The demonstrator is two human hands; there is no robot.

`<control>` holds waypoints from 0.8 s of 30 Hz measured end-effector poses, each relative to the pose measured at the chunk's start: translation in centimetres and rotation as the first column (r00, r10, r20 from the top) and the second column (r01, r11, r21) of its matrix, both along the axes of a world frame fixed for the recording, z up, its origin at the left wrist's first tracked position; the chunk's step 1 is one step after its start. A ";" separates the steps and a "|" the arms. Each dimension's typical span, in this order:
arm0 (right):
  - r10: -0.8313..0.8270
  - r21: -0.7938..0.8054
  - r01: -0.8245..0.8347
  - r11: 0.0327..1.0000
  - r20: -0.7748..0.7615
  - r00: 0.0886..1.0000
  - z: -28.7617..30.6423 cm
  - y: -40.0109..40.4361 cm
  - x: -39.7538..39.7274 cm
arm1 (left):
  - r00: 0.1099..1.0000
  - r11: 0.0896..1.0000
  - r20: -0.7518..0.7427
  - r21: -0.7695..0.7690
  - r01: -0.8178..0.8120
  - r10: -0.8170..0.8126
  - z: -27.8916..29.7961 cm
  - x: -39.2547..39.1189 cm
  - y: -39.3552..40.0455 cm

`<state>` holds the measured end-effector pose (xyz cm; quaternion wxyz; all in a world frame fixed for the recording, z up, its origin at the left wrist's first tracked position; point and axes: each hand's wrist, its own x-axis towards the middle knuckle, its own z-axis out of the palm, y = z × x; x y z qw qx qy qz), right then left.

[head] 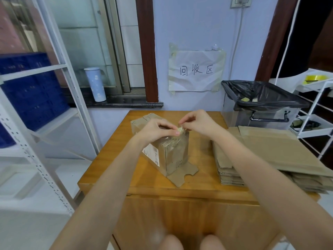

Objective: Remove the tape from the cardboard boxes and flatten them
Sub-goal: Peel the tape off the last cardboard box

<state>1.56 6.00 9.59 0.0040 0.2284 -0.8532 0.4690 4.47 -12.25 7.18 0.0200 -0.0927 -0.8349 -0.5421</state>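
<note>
A small cardboard box [171,156] stands on the wooden table [115,159], wrapped in clear tape, with a white label on its left side and a loose flap lying flat at its base. My left hand [155,129] rests on the box's top and pinches a crumpled wad of clear tape [180,131] at the upper right corner. My right hand [198,122] pinches the same wad from the right. A strip of tape runs from the wad down the box's front.
A stack of flattened cardboard [266,156] lies on the table's right side. Behind it stands a bin lined with a black bag [261,94]. White shelving [45,123] stands at the left, a white rack [317,109] at the right, and a paper sign [196,71] hangs on the wall.
</note>
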 end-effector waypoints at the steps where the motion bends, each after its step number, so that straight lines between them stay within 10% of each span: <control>1: 0.040 0.024 -0.040 0.999 0.011 0.999 0.1 0.0 0.1 | 1.000 1.000 -0.004 0.001 -0.001 0.001 0.0 0.0 0.0; 24: 0.078 -0.100 -0.071 0.992 0.064 0.995 -2.6 0.7 0.6 | 0.996 0.998 -0.087 0.055 0.018 -0.013 0.2 0.4 0.4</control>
